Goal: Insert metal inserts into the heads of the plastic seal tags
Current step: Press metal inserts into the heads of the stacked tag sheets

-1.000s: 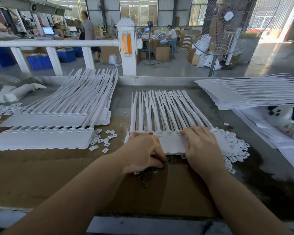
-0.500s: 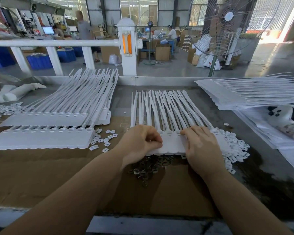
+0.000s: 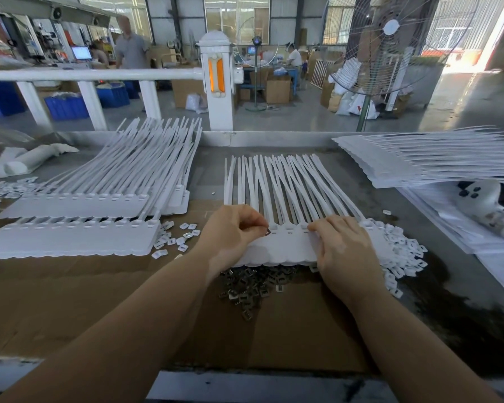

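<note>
A strip of white plastic seal tags (image 3: 285, 245) lies in front of me, its long tails fanning away. My left hand (image 3: 230, 234) pinches a small metal insert (image 3: 267, 232) at a tag head near the strip's left end. My right hand (image 3: 346, 251) lies flat on the strip's right half, fingertips at the tag heads. A heap of dark metal inserts (image 3: 250, 286) sits on the cardboard just below the strip, between my wrists.
Two stacks of tag strips (image 3: 70, 237) lie to the left, another stack (image 3: 425, 161) at the right rear. Small white plastic caps (image 3: 175, 239) are scattered left of my hand, and more white caps (image 3: 402, 257) are piled at the right. Brown cardboard (image 3: 70, 301) covers the near table.
My left hand rose from the insert heap below the strip up to the tag heads, now holding an insert. The right hand stayed on the strip.
</note>
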A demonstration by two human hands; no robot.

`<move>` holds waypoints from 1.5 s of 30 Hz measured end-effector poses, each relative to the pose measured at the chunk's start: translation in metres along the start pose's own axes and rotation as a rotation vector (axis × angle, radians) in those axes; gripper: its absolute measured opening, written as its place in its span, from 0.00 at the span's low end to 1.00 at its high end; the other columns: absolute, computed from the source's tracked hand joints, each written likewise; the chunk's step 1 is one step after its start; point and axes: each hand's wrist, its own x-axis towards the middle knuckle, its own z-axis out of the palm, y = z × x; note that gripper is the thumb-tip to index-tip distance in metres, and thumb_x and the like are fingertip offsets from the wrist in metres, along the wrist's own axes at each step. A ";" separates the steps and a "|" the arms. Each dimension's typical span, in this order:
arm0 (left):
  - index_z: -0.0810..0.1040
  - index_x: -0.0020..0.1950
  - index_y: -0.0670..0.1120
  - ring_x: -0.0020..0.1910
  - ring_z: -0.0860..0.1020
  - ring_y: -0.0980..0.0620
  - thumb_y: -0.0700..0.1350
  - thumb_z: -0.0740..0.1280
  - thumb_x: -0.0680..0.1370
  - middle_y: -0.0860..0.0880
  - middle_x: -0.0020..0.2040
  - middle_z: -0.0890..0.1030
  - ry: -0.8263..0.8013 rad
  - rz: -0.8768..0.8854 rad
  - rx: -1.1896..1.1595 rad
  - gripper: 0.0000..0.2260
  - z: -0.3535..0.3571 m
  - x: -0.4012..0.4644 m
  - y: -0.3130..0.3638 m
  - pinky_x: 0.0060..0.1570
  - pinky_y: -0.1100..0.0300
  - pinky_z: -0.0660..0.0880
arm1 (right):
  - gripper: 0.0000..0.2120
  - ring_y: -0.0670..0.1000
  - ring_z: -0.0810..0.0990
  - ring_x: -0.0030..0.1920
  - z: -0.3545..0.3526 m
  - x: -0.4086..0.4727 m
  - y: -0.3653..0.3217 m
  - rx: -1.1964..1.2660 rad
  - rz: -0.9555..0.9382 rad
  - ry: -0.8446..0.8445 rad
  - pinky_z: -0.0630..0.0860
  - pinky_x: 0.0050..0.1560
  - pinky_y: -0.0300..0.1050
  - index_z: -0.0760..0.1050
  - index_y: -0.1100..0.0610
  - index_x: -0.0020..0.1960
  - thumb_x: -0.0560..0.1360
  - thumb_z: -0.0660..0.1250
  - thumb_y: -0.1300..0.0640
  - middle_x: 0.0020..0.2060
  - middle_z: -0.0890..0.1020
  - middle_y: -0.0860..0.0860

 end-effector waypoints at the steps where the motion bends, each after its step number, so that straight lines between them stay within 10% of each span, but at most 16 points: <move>1: 0.81 0.44 0.50 0.46 0.78 0.58 0.41 0.70 0.74 0.55 0.43 0.82 0.005 -0.002 -0.007 0.04 0.000 0.000 0.000 0.52 0.65 0.72 | 0.10 0.60 0.77 0.44 0.000 0.000 0.000 0.000 0.000 -0.002 0.75 0.45 0.53 0.79 0.62 0.47 0.72 0.60 0.65 0.41 0.81 0.57; 26: 0.80 0.40 0.56 0.39 0.77 0.72 0.39 0.72 0.72 0.63 0.37 0.80 0.014 -0.018 -0.089 0.11 -0.002 0.000 -0.008 0.40 0.79 0.70 | 0.07 0.60 0.78 0.44 0.000 -0.001 0.001 0.011 0.000 -0.002 0.75 0.45 0.54 0.79 0.63 0.47 0.72 0.64 0.68 0.42 0.81 0.57; 38: 0.80 0.42 0.44 0.40 0.82 0.49 0.36 0.70 0.73 0.44 0.40 0.84 -0.016 -0.084 -0.165 0.04 -0.007 0.006 -0.001 0.43 0.58 0.79 | 0.09 0.59 0.77 0.44 -0.001 0.000 0.000 0.023 0.006 -0.004 0.75 0.46 0.53 0.79 0.62 0.47 0.73 0.60 0.64 0.42 0.81 0.56; 45: 0.79 0.40 0.46 0.36 0.79 0.57 0.37 0.69 0.74 0.51 0.37 0.82 -0.004 -0.046 -0.055 0.05 -0.006 0.021 0.011 0.35 0.70 0.72 | 0.05 0.59 0.77 0.44 -0.002 -0.001 0.000 0.008 0.014 -0.023 0.74 0.46 0.52 0.79 0.61 0.47 0.74 0.64 0.65 0.42 0.81 0.56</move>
